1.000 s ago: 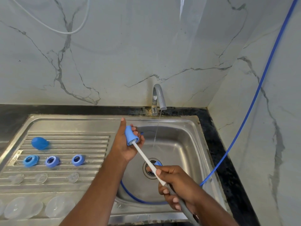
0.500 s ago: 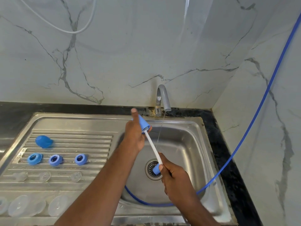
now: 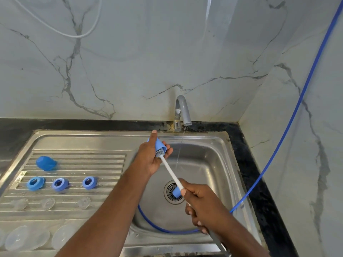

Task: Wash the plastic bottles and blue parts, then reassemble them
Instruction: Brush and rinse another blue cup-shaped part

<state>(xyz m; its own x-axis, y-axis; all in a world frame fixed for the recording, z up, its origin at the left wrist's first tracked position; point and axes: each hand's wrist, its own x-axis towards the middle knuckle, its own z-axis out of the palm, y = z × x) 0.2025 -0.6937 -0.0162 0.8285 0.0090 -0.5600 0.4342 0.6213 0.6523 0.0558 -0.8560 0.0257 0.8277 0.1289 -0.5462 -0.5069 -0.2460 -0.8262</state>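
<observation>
Grey-veined marble wall [image 3: 167,52] rises behind a black stone counter [image 3: 259,173] and a brushed steel sink [image 3: 92,136], where a thin stream runs from the bent grey tap [image 3: 182,108]. Over the past second the left hand [image 3: 148,158] has lifted the blue cap [image 3: 159,144] from low over the bowl towards the tap, just left of the stream and not yet under it. The brush [image 3: 169,170], sunk deep in the cap a second ago, has slid back, so its grey bristles [image 3: 160,154] now show at the cap's mouth. That reads as the scrub of this piece ending and a rinse coming next. The left forefinger [image 3: 153,135] lies straight along the cap's back while the other fingers [image 3: 169,148] curl round its far side. The right hand [image 3: 202,204] is closed round the brush's grey handle, its thumb [image 3: 185,191] beside the blue collar [image 3: 177,192] on the thin white shaft. The cap is smooth, stiff plastic, a small tapered cup. The ribbed draining board [image 3: 115,158] holds the other pieces, all apart from one another: a rounded blue dome [image 3: 45,163], three blue rings [image 3: 59,185] lying flat with their holes up, three soft-looking clear teats [image 3: 47,203], and at the near edge the clear bottles [image 3: 63,238], pale and hard to make out. None is joined yet, so reassembly is still ahead. A glossy blue hose [image 3: 278,145] loops through the bowl and climbs the right wall.
</observation>
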